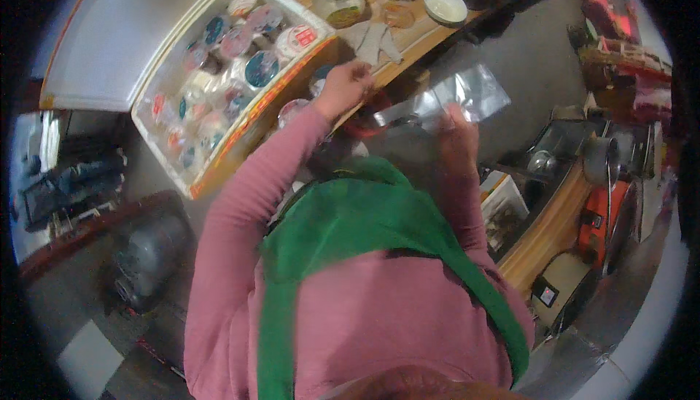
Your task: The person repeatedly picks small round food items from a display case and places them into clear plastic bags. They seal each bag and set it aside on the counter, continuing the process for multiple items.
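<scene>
My right hand (460,126) grips a clear plastic bag (474,91) by its near edge, off the front of the wooden counter (415,39). The bag spreads away from the fingers and catches the light. At the counter's edge, beside a crumpled grey cloth (374,42), is my left hand (347,89). Its fingers are curled, and whether they hold anything is unclear. Left of that hand stands a white foam-lined box (164,151) packed with several lidded cups and tubs. A round lidded cup (293,111) shows beside my left forearm.
A white bowl (445,5), a glass jar (342,9) with a spoon handle, and a clear cup (398,14) stand on the counter. To my right are an orange machine (601,225) and a wooden ledge (547,214). A gas cylinder (153,252) lies low on the left.
</scene>
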A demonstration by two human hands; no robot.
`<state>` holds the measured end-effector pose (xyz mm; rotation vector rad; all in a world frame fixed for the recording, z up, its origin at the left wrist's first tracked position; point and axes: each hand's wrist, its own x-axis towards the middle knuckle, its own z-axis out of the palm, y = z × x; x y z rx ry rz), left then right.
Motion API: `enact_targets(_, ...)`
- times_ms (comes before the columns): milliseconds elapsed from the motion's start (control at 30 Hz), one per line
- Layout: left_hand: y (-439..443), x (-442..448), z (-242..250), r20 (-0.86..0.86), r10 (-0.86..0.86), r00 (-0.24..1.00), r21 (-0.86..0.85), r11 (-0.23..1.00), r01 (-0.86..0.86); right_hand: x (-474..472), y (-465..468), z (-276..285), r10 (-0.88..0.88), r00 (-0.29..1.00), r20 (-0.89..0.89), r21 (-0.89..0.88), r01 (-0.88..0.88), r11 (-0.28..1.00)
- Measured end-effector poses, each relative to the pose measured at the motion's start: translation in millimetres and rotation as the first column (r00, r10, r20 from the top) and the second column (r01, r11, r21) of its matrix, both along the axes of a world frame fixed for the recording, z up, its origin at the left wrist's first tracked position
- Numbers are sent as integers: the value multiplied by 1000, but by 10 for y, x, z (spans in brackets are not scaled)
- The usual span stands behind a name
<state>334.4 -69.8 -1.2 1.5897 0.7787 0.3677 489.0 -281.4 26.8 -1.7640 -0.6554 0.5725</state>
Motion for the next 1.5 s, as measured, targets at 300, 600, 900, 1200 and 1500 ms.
enact_targets(300,1134,1697,-1393,-515,141,845,580,783,223,506,-750,-787,126,877,463,-417,91,904)
enact_targets(600,838,1613,-949,-758,-31,651,273,892,361,810,-732,-863,-54,978,202,-268,108,957)
enact_targets(900,1240,1540,-1446,-777,97,622,434,798,418,896,-232,-642,-113,927,-358,78,150,986)
enact_targets(1200,882,1401,-626,-386,38,922,608,762,223,735,58,-226,173,548,-818,405,337,850)
enact_targets(1500,-68,497,577,-6,-490,872,-52,871,489,373,332,209,218,812,-542,104,-193,976)
